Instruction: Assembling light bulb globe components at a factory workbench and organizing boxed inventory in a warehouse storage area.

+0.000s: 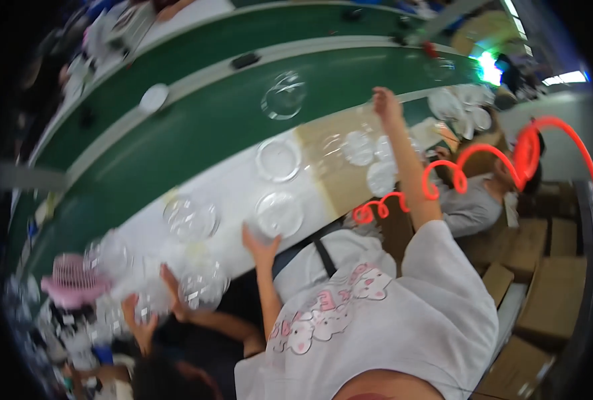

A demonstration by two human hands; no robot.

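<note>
My left hand [262, 247] is at the near edge of the white-covered bench, thumb and fingers spread apart. Right beside its fingertips lies a round, clear plastic dome [278, 215]; whether they touch it I cannot tell. Beyond that dome is a white-rimmed clear round piece [278, 160]. My right arm stretches far forward over the bench, and my right hand [387, 105] is above the border of the green belt. Its fingers are small and blurred. Several clear round pieces [380, 179] lie beside my right forearm. Another clear dome [284, 96] rests on the green belt.
At left a co-worker's two hands [173, 290] are among clear domes [203, 285], near a pink basket [70, 280]. A red coiled hose [526, 157] hangs at right, crossing near my right arm. Another person [473, 203] sits there, beside stacked cardboard boxes [553, 293].
</note>
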